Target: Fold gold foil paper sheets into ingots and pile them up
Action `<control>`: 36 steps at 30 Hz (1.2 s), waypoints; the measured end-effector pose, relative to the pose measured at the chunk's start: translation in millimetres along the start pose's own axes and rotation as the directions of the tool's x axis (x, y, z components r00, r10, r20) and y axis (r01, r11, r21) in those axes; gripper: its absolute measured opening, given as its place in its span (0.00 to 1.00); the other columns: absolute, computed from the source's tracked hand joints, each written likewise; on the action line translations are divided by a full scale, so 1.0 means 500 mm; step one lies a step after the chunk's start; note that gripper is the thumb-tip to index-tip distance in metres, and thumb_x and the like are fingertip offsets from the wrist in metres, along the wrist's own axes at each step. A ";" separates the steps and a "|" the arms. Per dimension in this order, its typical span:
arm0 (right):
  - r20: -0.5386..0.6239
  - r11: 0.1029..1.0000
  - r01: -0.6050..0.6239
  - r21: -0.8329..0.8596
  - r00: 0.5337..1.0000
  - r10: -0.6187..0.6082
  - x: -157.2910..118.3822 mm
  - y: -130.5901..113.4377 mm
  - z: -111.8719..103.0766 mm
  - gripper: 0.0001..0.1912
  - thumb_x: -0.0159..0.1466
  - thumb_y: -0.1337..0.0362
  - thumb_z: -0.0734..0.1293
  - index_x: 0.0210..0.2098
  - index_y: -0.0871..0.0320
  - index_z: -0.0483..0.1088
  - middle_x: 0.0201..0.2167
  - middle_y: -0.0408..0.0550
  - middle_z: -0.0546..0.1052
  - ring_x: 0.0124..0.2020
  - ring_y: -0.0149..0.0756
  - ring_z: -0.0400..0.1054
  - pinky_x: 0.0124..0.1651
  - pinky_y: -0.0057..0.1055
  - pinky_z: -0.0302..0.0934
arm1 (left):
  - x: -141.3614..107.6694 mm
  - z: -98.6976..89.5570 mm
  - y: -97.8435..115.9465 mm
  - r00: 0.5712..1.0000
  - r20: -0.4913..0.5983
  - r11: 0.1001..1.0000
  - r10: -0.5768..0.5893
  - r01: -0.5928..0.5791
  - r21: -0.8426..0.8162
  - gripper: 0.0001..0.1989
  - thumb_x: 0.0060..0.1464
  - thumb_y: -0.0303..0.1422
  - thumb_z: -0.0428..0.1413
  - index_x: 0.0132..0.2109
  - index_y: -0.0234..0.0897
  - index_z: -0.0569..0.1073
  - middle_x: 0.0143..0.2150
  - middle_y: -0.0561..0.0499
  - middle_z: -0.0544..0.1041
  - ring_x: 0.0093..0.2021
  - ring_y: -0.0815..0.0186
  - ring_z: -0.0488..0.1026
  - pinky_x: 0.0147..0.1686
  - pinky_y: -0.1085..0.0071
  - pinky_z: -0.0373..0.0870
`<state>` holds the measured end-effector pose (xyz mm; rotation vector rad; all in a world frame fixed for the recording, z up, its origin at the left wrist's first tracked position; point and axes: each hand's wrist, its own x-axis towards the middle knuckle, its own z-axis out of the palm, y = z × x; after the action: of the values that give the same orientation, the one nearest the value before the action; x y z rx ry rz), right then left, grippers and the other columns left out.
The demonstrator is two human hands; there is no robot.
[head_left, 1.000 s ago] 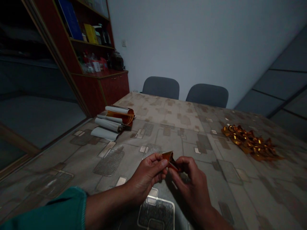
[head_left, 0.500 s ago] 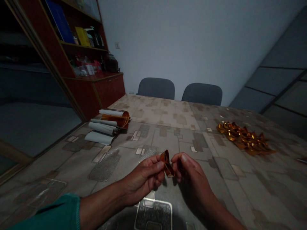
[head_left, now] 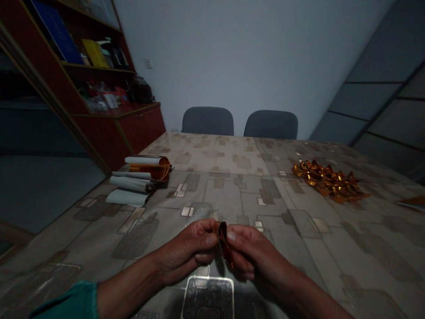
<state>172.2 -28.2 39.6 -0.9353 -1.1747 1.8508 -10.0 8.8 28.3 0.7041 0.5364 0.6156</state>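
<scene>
Between my two hands is a small folded piece of copper-gold foil paper (head_left: 224, 248), held upright above the table. My left hand (head_left: 192, 248) pinches its left side between thumb and fingers. On the other side my right hand (head_left: 254, 254) grips the right edge, thumb on top and fingers curled behind. A stack of rolled foil sheets (head_left: 139, 179), gold on one face and pale on the other, lies on the table at the left. To the right sits a group of several folded gold foil pieces (head_left: 327, 179), set close together.
The table (head_left: 229, 186) has a patterned cloth. Two grey chairs (head_left: 207, 120) stand at its far side before a pale wall. At the back left is a red-brown cabinet (head_left: 139, 128) with filled shelves. Another flat foil piece (head_left: 411, 203) lies at the right edge.
My right hand has closed onto the right side of the foil piece, which looks narrower and is turned. The view has shifted slightly to the right.
</scene>
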 end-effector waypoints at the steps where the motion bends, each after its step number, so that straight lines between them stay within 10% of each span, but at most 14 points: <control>1: -0.009 1.000 0.001 0.011 1.000 -0.001 0.000 0.000 0.000 0.21 0.64 0.44 0.64 0.25 0.54 0.66 0.13 0.33 0.55 0.15 0.26 0.40 0.21 0.29 0.38 | 0.000 0.000 0.000 1.000 0.005 1.000 0.002 -0.002 -0.001 0.16 0.42 0.38 0.73 0.35 0.34 0.79 0.27 0.54 0.65 0.23 0.76 0.52 0.21 0.79 0.42; 14: 0.190 0.905 -0.070 0.420 0.982 -0.012 0.013 0.036 -0.008 0.17 0.65 0.54 0.69 0.28 0.60 0.70 0.09 0.30 0.58 0.09 0.21 0.42 0.13 0.22 0.36 | 0.000 -0.013 -0.008 0.997 0.073 1.000 0.003 -0.002 -0.016 0.18 0.41 0.38 0.73 0.34 0.33 0.76 0.27 0.55 0.64 0.24 0.76 0.52 0.23 0.79 0.45; 26: 0.130 0.834 -0.033 0.551 0.990 -0.047 0.014 0.028 0.005 0.11 0.62 0.59 0.72 0.28 0.60 0.72 0.09 0.29 0.57 0.10 0.20 0.41 0.15 0.21 0.39 | 0.000 -0.006 -0.006 0.993 0.116 1.000 -0.016 0.016 0.001 0.20 0.44 0.39 0.71 0.40 0.30 0.78 0.30 0.53 0.66 0.26 0.75 0.54 0.24 0.78 0.47; 36: 0.082 0.922 -0.059 0.383 0.996 0.030 0.010 0.017 -0.007 0.18 0.64 0.55 0.70 0.23 0.60 0.70 0.09 0.34 0.61 0.12 0.22 0.47 0.17 0.23 0.39 | 0.004 -0.004 -0.003 0.996 0.088 0.998 -0.032 0.036 -0.042 0.16 0.46 0.34 0.69 0.39 0.28 0.79 0.32 0.48 0.70 0.29 0.73 0.62 0.27 0.79 0.53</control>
<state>171.3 -25.3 29.8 -0.6774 -0.7898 2.0699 -9.3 10.1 25.7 0.6761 0.4516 0.5604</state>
